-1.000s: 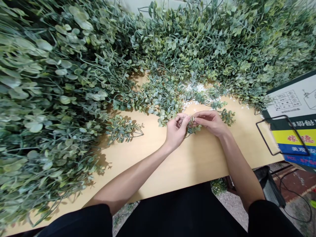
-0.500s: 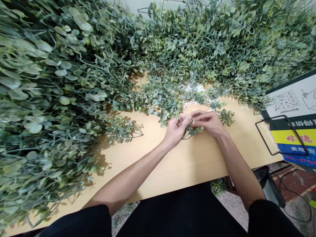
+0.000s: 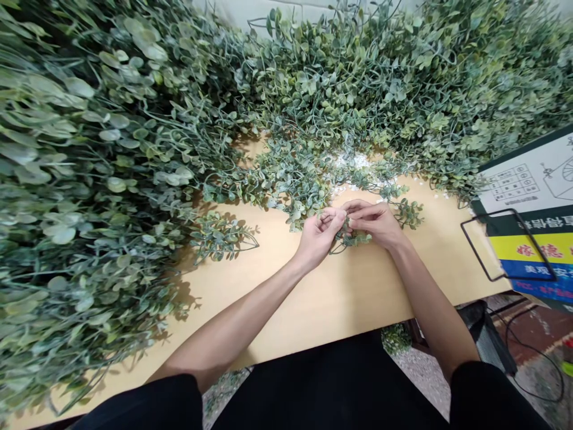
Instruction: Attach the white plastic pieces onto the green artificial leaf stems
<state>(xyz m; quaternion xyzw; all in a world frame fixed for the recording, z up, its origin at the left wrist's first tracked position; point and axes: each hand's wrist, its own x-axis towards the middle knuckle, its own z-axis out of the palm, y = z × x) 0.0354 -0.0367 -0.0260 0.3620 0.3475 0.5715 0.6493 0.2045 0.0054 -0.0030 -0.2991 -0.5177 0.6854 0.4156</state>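
Between my two hands is a small sprig of artificial leaves point(image 3: 353, 239), its thin stems looping out below the fingers. My left hand point(image 3: 319, 236) is closed, thumb and forefinger pinching the sprig. From the other side my right hand point(image 3: 376, 222) pinches it too, with fingertips almost touching the left ones. The fingers hide the exact spot being gripped. Just beyond the hands lies a heap of leafy sprigs point(image 3: 295, 173) on the wooden table point(image 3: 286, 310). Farther left a separate sprig point(image 3: 221, 236) rests with its bare stem ends pointing right.
Dense piles of artificial foliage point(image 3: 111, 149) rise along the left and back. Small white pieces point(image 3: 353, 160) lie scattered behind the hands. At right stand a printed board point(image 3: 514, 185) and a black wire frame point(image 3: 492, 279). The table's front edge is close to my body.
Both hands stay almost in place, still pinching the sprig. The leaves below the right fingers have shifted slightly, and the whole view has moved a little.
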